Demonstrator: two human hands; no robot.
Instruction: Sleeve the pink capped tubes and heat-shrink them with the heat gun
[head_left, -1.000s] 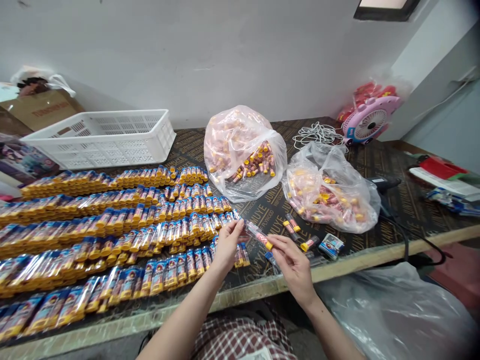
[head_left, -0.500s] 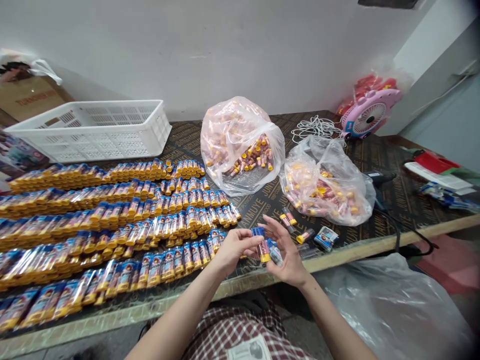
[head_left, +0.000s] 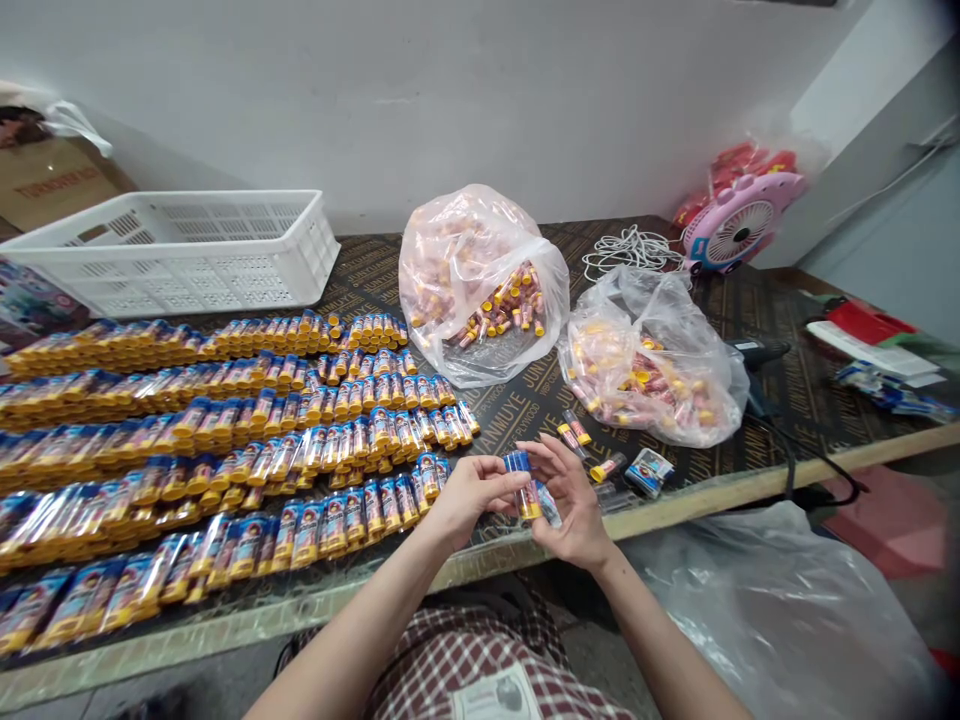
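Between my hands, near the table's front edge, is a small tube (head_left: 528,497) with a blue top and a yellow base, slightly tilted. My left hand (head_left: 469,495) pinches it from the side with thumb and fingers. On the other side, my right hand (head_left: 577,515) curls about it, its thumb near the yellow base and its fingertips by the blue top. Behind the right fingers, partly hidden, lies a blue-and-white stack of labels or wrappers. Just to the right are loose clear tubes with yellow ends (head_left: 576,428) and a small blue-printed stack (head_left: 649,471).
Rows of blue-and-yellow tubes (head_left: 330,520) cover the table's left side. Two plastic bags of yellow-ended tubes (head_left: 484,285) (head_left: 652,365) stand behind my hands. A white crate (head_left: 225,280) is at back left. A pink fan (head_left: 739,230), white cable (head_left: 634,250) and dark heat gun (head_left: 757,355) are right.
My right fingers have closed in nearer to the blue top of the tube. The left hand keeps its pinch. The whole view has shifted slightly.
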